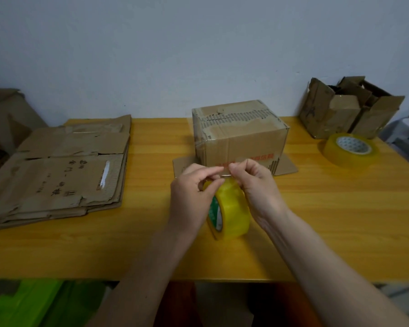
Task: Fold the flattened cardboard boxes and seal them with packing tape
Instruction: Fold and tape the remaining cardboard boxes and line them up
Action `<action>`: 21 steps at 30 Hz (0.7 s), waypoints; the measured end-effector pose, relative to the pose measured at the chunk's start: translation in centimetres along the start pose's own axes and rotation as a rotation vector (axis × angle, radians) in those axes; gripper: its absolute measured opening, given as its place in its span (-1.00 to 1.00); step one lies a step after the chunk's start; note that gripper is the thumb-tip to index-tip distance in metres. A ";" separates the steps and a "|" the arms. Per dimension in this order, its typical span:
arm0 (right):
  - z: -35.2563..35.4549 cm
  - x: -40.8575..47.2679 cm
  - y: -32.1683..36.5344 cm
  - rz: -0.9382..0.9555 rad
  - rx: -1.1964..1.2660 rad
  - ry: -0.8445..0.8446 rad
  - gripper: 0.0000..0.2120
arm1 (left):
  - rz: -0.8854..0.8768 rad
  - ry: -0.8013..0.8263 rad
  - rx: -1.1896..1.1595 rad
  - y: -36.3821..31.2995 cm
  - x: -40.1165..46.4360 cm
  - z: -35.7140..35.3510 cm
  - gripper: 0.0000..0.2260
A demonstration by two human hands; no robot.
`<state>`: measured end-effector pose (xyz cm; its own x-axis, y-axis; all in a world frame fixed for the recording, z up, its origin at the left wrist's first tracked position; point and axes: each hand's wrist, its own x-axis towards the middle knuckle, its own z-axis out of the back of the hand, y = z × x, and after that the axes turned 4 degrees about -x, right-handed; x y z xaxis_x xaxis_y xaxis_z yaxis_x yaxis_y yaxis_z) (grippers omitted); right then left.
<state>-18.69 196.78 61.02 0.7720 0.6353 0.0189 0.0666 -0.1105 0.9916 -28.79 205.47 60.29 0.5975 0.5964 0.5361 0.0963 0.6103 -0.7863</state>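
A yellow wooden table stands against a pale wall. On its left side lies a stack of flattened cardboard boxes, the top one marked with dark writing. Near the middle, toward the back, sits a folded box with its lower flaps spread flat on the tabletop. At the back right corner stands a worn open box, and just in front of it a roll of tape lies flat.
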 end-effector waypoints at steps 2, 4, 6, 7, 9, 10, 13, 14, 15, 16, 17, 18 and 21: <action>0.4 0.1 0.0 0.021 -0.111 -0.003 -0.70 | -0.101 -0.014 0.174 -0.1 0.4 -0.2 -0.84; 0.9 0.2 -0.1 0.062 -0.292 -0.006 -0.67 | -0.159 -0.024 0.325 -0.3 0.5 -0.5 -0.91; 1.4 0.2 0.3 0.081 -0.431 -0.003 -0.68 | -0.168 -0.051 0.410 -0.4 0.5 -1.1 -0.92; 1.7 0.3 0.5 0.085 -0.490 -0.009 -0.68 | -0.146 -0.070 0.418 -0.4 0.4 -1.4 -0.92; 2.2 0.4 1.1 0.077 -0.545 -0.042 -0.72 | -0.074 -0.082 0.372 -0.6 0.3 -1.9 -0.92; 2.5 0.5 1.4 0.083 -0.533 -0.063 -0.79 | -0.046 -0.072 0.327 -0.8 0.2 -2.0 -0.92; 3.5 0.1 2.0 0.165 -0.545 -0.119 -0.49 | 0.022 -0.053 0.236 -0.9 0.2 -1.9 -0.94; 3.8 -0.1 2.4 0.255 -0.624 -0.110 -0.41 | 0.036 -0.051 0.230 -0.7 0.3 -1.7 -0.95; 3.8 -0.5 2.7 0.352 -0.728 -0.059 -0.42 | 0.043 -0.047 0.222 -0.6 0.5 -1.6 -0.96; 3.7 -0.8 2.9 0.416 -0.847 0.024 -0.50 | 0.050 -0.040 0.215 -0.5 0.5 -1.4 -0.97; 3.6 -0.9 2.9 0.451 -0.968 0.093 -0.62 | 0.057 -0.029 0.214 -0.5 0.6 -1.3 -0.97; 3.3 -1.0 2.8 0.465 -1.054 0.131 -0.75 | 0.063 -0.015 0.221 -0.6 0.6 -1.3 -0.97; 3.0 -0.9 2.4 0.437 -1.010 0.079 -0.93 | 0.103 0.028 0.201 -1.2 0.6 -1.3 -0.99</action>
<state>-17.35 193.62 63.01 0.5583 0.7447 0.3656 -0.7772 0.3153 0.5445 -27.46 204.43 61.15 0.6179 0.6482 0.4450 -0.1251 0.6398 -0.7582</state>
